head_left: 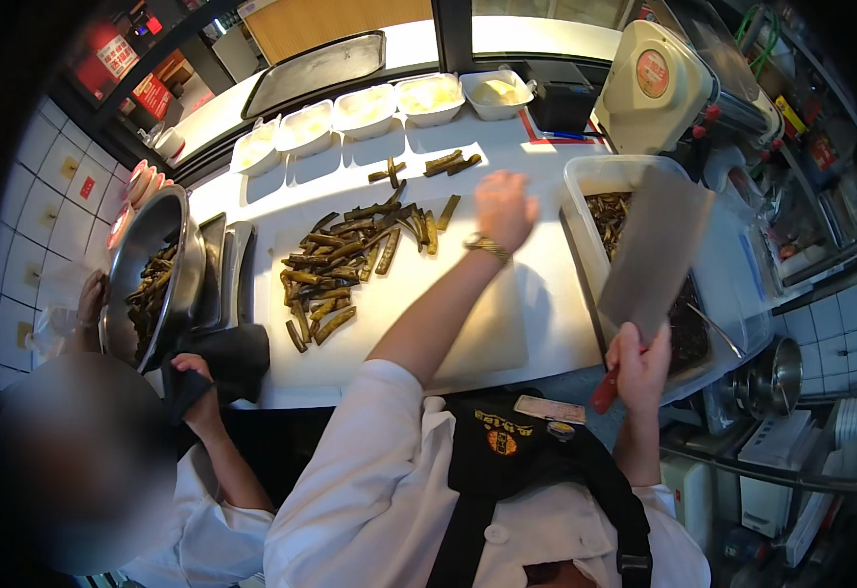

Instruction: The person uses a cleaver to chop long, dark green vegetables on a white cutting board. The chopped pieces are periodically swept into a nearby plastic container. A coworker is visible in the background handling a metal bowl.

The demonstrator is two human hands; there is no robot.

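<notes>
My right hand [642,365] is closed round the red handle of a cleaver [659,250]. The broad blade stands up over a clear plastic tub [573,181], hiding part of it; brown chopped pieces [607,218] lie inside. My left hand [505,211], a bracelet at its wrist, is over the far right part of the white cutting board [428,333]. Its fingers are blurred and foreshortened, and nothing shows in them. To its left lies a loose heap of brownish-green vegetable strips [340,260]. A few more strips [448,164] lie beyond the heap.
At left, another person's hand [193,370] grips a dark cloth beside a large metal bowl [185,265] of similar strips. Several white containers [365,113] line the back. A cream-coloured machine [644,83] stands at back right, near a small black box [561,93].
</notes>
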